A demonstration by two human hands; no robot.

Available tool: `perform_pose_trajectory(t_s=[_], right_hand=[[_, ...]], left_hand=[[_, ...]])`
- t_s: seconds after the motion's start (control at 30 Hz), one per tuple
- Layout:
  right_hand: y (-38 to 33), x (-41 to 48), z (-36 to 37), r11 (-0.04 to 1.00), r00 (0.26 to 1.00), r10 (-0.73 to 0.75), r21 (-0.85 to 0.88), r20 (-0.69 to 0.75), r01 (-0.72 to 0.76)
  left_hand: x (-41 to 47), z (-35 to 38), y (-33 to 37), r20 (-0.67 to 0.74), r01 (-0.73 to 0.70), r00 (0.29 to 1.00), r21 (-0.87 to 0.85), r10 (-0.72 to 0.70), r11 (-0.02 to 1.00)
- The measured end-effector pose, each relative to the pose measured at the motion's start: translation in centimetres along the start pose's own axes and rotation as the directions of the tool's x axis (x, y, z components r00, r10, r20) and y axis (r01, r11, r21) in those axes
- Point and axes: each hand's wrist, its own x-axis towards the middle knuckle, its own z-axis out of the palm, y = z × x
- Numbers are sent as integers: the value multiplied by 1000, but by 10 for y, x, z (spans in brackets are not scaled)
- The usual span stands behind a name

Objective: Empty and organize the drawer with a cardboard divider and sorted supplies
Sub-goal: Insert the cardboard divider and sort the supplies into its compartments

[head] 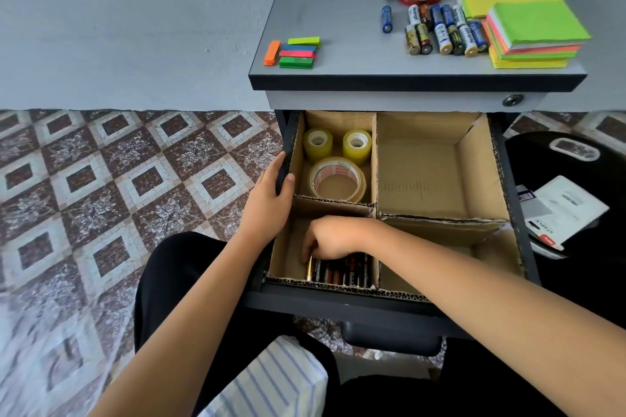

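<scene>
**Soft daylight, crisp middle, smeared edges**

Bright, even light seems to come from above; the grey surface (338, 10) has a mild sheen and no hard glare; shadows on it are short and soft. Its front lip darkens the back of the drawer (338, 303); the right hand (333, 237) lays a soft shadow over the batteries (342, 272) beneath it; the tape rolls (337, 178) carry faint highlights. The floor (67, 315) smears at lower left; the wide lens bows the base of the wall (135, 27).
</scene>
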Motion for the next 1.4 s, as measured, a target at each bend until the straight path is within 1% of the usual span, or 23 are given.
perform_pose_trajectory(t_s=[0.3, 0.4, 0.5, 0.57, 0.63, 0.7, 0.77, 0.87, 0.97, 1.07, 1.17, 1.3, 1.4], right_hand=[[-2, -6, -3, 1000, 1000, -6, 9, 2, 6], [-4, -12, -8, 1000, 999, -18, -7, -49, 18], [-9, -28, -18, 998, 992, -63, 1, -105, 63], [-11, -46, -28, 995, 985, -84, 49, -151, 92], [-10, -67, -41, 985, 970, -85, 125, -227, 116], [-4, -89, -56, 976, 941, -63, 176, -332, 128], [5, -109, -71, 975, 899, -23, 188, -437, 116], [24, -136, -98, 977, 809, 44, 194, -586, 87], [43, -154, -125, 956, 708, 139, 280, -692, 85], [57, -167, -152, 931, 625, 233, 358, -745, 79], [65, -175, -175, 902, 573, 309, 424, -759, 76], [71, -178, -196, 896, 525, 357, 442, -773, 41], [75, -176, -205, 899, 502, 372, 438, -781, 16]], left_hand=[[-2, -1, 3, 0, 4, 1000, 9, -4, 1000], [-2, -1, 4, 4, 7, 1000, 19, -7, 1000], [-1, -2, 6, 7, -4, 1000, 43, 4, 999], [0, -2, 8, 14, -20, 1000, 95, 18, 995], [2, -3, 12, 17, -18, 1000, 179, 15, 984], [5, -6, 21, -21, -5, 1000, 242, 10, 970], [9, -11, 38, -91, -31, 994, 285, 60, 958], [21, -17, 79, -147, -183, 962, 271, 229, 945], [41, -18, 131, -132, -343, 915, 242, 381, 908], [71, -14, 182, -96, -407, 892, 254, 442, 877], [111, -7, 219, -36, -359, 920, 315, 390, 878], [160, 5, 243, 75, -229, 973, 414, 218, 881], [179, 16, 249, 129, -163, 984, 397, 121, 903]])
